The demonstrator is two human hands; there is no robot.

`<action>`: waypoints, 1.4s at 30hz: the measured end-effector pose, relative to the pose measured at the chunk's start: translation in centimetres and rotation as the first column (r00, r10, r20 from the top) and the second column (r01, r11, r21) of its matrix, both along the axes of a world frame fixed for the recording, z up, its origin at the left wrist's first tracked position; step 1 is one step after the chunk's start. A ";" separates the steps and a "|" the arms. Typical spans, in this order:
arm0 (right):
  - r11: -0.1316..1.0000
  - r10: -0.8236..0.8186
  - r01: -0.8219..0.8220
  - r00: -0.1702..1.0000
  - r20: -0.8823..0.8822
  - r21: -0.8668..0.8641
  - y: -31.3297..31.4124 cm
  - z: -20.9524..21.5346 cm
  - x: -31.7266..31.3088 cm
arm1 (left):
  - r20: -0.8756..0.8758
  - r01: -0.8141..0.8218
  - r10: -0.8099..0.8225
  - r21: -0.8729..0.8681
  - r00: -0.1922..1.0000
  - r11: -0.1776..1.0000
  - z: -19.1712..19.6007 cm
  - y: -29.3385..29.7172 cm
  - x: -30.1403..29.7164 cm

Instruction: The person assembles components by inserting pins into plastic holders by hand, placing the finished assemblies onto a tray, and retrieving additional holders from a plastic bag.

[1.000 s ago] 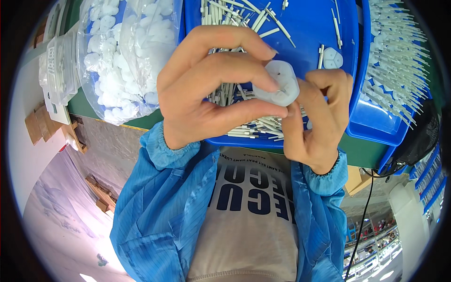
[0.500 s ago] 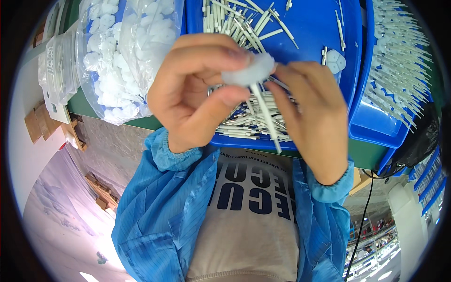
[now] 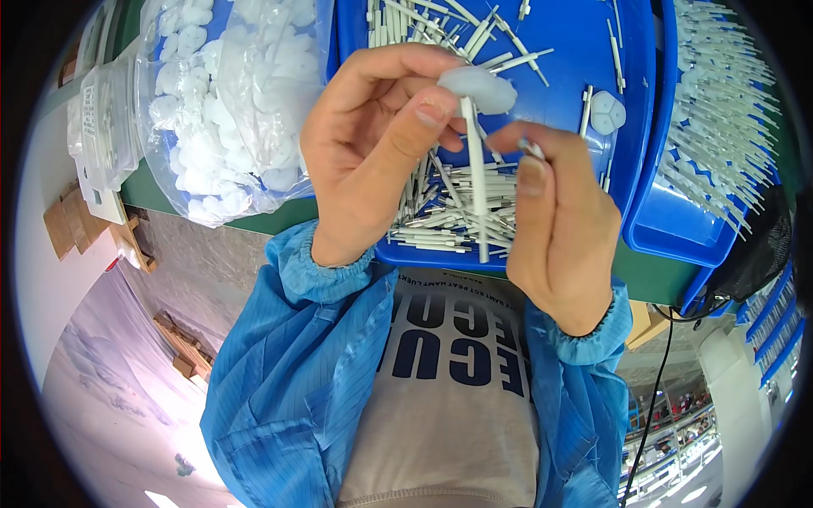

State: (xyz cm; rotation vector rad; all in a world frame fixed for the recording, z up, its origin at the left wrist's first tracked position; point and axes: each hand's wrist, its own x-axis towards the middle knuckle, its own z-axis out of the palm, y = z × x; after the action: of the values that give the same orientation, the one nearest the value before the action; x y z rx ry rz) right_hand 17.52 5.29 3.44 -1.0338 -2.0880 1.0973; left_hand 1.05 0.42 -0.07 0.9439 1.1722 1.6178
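My left hand (image 3: 364, 161) pinches a translucent white plastic disc (image 3: 484, 90) by its left edge. From the disc's underside one white rod (image 3: 477, 182) hangs almost straight down. Just right of it, my right hand (image 3: 563, 224) is closed, with thumb and forefinger around a small metal-tipped rod (image 3: 531, 148); most of that piece is hidden by the fingers. Both hands are above a blue tray (image 3: 580, 38) of loose white rods (image 3: 453, 222) with metal ends. Another white disc (image 3: 607, 113) lies at the tray's right side.
A clear plastic bag (image 3: 199, 127) full of white discs lies at the left, beside stacked clear packaging (image 3: 110, 118). At the right, a second blue tray (image 3: 682, 229) holds many discs fitted with rods (image 3: 716, 110). A black mesh bag (image 3: 754, 254) is near its corner.
My left hand has turned the disc and shifted it slightly right and up. My right hand has drawn away from the disc, and a metal tip now shows between its fingers.
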 end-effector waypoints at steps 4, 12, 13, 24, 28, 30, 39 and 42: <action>0.988 -0.062 0.058 0.998 0.020 0.144 -0.2 -0.8 -0.4 | 0.013 0.032 -0.032 0.029 0.999 0.999 0.2 0.0 0.2; 0.965 -0.096 0.071 0.992 0.086 0.254 -0.5 -0.5 -0.5 | -0.049 0.030 -0.027 0.048 0.998 0.998 0.3 0.1 0.6; 0.965 -0.096 0.072 0.992 0.086 0.254 -0.6 -0.4 -0.4 | -0.049 0.031 -0.028 0.048 0.998 0.998 0.4 0.1 0.6; 0.974 -0.057 0.040 0.996 0.073 0.224 -0.8 -0.2 0.4 | -0.002 0.054 -0.054 0.020 0.999 0.998 0.7 -0.2 0.6; 0.952 -0.122 0.114 0.993 0.010 0.283 -0.9 0.0 0.2 | -0.002 0.024 -0.024 0.028 1.000 0.999 0.7 -0.2 0.9; 0.962 -0.128 0.066 0.966 0.224 0.264 -1.1 0.7 0.2 | -0.015 0.020 -0.019 0.023 1.000 1.000 0.6 -0.2 0.9; 0.942 -0.156 0.120 0.983 0.092 0.314 -1.3 -0.2 0.2 | -0.017 0.029 -0.028 0.033 0.999 0.999 0.8 -0.3 1.0; 0.958 -0.139 0.094 0.978 0.153 0.270 -1.3 0.3 0.1 | -0.065 0.039 -0.036 0.042 0.997 0.998 0.8 -0.2 1.0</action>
State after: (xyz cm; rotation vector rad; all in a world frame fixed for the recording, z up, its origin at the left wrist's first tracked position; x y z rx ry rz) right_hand 17.58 4.02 3.74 -1.1351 -2.2013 0.6720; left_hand 2.09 0.26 0.74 1.0464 1.1601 1.5991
